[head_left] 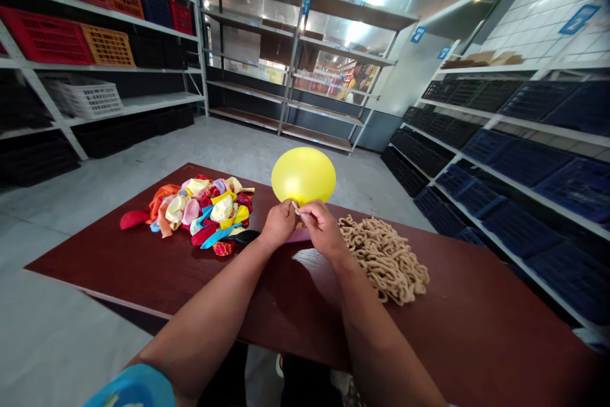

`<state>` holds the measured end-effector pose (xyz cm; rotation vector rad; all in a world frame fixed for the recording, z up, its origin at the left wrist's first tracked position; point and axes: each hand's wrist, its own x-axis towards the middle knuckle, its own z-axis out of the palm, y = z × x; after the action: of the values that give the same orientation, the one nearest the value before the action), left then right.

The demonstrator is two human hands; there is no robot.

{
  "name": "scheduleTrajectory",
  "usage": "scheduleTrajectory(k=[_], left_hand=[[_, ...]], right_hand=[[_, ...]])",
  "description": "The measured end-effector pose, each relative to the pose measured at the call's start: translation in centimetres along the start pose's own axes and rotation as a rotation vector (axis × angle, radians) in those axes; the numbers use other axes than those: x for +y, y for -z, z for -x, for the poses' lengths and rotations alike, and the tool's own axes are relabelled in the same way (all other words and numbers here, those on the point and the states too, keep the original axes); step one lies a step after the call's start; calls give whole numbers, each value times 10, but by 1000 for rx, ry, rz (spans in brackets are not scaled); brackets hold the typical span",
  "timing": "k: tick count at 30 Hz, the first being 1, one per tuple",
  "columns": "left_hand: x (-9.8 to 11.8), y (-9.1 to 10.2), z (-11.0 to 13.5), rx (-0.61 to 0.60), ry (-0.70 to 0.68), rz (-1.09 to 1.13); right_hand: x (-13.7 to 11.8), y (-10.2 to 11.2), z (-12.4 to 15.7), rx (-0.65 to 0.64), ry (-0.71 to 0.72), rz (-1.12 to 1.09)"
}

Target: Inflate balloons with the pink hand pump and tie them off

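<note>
A blown-up yellow balloon (304, 173) stands over the far edge of the dark red table, its neck end turned toward me. My left hand (280, 224) is closed at the balloon's neck. Close beside it, my right hand (323, 224) pinches a short bit of tan cord (296, 208) against the neck; the fingers partly hide the knot area. To the right lies a heap of tan cords (388, 260), loosely tangled. On the left is a pile of limp balloons (204, 207) in many colours. Something flat and pinkish (299, 235) lies beneath my hands.
The dark red tabletop (190, 280) spans the space before me. Shelves with red and orange crates (67, 35) stand at left. A metal rack (290, 70) is at the back, and shelves of dark blue bins (515, 185) line the right.
</note>
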<state>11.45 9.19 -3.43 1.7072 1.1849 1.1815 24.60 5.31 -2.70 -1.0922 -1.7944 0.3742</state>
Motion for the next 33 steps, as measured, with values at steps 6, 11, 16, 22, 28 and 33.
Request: scheduleTrajectory(k=[6, 11, 16, 22, 28, 33], left_hand=[[-4, -4, 2, -26, -55, -45], [-7, -5, 2, -36, -76, -112], [-11, -7, 1, -13, -86, -207], [-14, -10, 3, -11, -147, -243], [-9, -10, 8, -97, -139, -415], [-3, -11, 9, -109, -136, -468]], right_hand=[[1, 0, 0, 27, 11, 28], [5, 0, 1, 7, -67, -62], [7, -3, 2, 17, -205, -208], [5, -8, 3, 76, -501, -440], [1, -5, 2, 9, -627, -532], [5, -10, 2, 91, -515, -328]])
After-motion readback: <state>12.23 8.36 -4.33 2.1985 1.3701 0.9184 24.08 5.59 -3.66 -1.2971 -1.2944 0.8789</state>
